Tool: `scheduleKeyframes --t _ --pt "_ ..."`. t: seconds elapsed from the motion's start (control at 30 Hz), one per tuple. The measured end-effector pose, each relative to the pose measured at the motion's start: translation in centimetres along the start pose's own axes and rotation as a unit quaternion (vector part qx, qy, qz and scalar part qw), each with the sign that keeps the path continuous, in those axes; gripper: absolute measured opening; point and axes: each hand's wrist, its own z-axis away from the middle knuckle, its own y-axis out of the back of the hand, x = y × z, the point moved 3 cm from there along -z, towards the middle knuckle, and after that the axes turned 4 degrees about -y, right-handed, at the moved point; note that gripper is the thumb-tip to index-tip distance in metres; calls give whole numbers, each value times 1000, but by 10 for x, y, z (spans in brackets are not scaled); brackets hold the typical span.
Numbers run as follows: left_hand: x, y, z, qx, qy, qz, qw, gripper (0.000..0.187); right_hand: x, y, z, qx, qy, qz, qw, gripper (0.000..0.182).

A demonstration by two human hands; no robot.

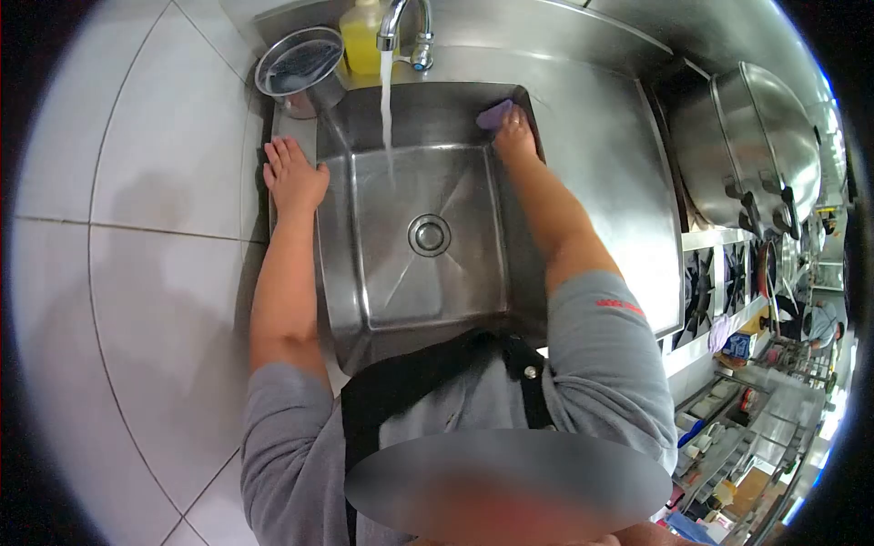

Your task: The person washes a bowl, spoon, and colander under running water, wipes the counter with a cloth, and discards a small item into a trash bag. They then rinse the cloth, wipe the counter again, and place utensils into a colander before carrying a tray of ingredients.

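My right hand (516, 136) reaches into the back right corner of a stainless steel sink (437, 300). It presses a purple cleaning pad (494, 115) against the inner wall; whether this is a sponge or a folded cloth is hard to tell. On the sink's left edge my left hand (299, 177) lies flat, fingers spread, holding nothing. Water runs from the chrome faucet (401, 27) into the back left part of the basin. A round drain (430, 235) sits in the middle of the basin floor.
A metal pot (300, 73) stands at the back left corner beside a jug of yellow liquid (362, 36). White tiles (164, 309) wall the left side. Large steel pots (751, 146), stove burners (699, 291) and a distant person (822, 323) are to the right.
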Motion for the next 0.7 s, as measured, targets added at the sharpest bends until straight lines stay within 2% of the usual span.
scheduleKeyframes --t 0.1,0.13,0.17,0.27,0.33,0.47,0.53,0.6,0.7 --pt "1 0 -6 -18 12 3 1000 78 -45 -69 -3 36 -9 -11 999 39" --pt "1 1 -5 -24 13 0 1000 78 -50 -64 4 -42 6 -72 997 38" --pt "2 4 -5 -29 14 -3 999 78 -62 -64 18 -70 -12 -167 983 35" --pt "3 4 -7 -46 26 -15 998 78 -89 -59 52 -143 -88 -404 899 27" --pt "3 3 -7 -42 23 -6 999 78 -89 -46 63 -290 -84 -433 849 23" --pt "1 -1 -5 -19 13 3 1000 76 -42 14 59 -167 -138 -522 825 23" --pt "0 0 -6 -10 10 3 1000 76 -7 28 45 -77 -226 -580 778 22" --pt "1 1 -5 -9 8 6 1000 76 20 14 22 -40 -277 -581 764 24" --pt "-1 -4 -7 2 3 12 1000 76 42 19 -5 -35 -369 -632 681 29"
